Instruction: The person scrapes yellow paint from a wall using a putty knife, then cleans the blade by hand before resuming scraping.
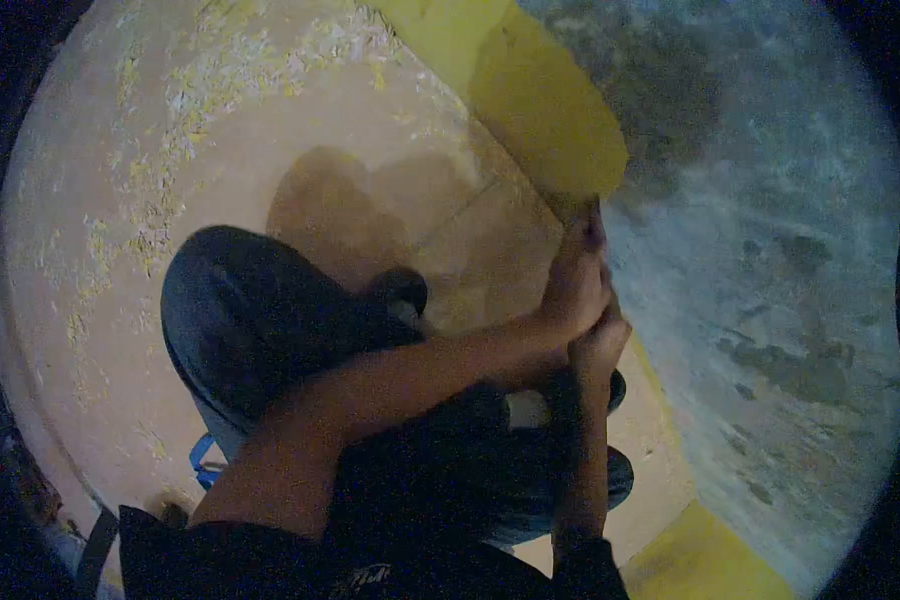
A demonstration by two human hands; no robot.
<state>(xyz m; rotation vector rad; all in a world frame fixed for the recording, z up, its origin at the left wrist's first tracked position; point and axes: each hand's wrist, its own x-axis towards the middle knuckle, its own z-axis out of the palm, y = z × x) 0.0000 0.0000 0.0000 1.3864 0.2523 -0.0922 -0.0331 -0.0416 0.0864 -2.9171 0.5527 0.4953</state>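
My left hand reaches across from the left and is closed, close to the edge between a yellow painted band and a grey surface. A small dark thing shows at its far end, too blurred to name. Right below and touching it is my right hand, its fingers also closed. What lies inside either hand is hidden. The yellow band runs past the hands, partly in shadow.
My bent knee in dark trousers rises at the left. Around me spreads a pinkish-beige surface with flaking yellow and white specks. A grey, stained surface fills the right side. A blue object shows by my leg.
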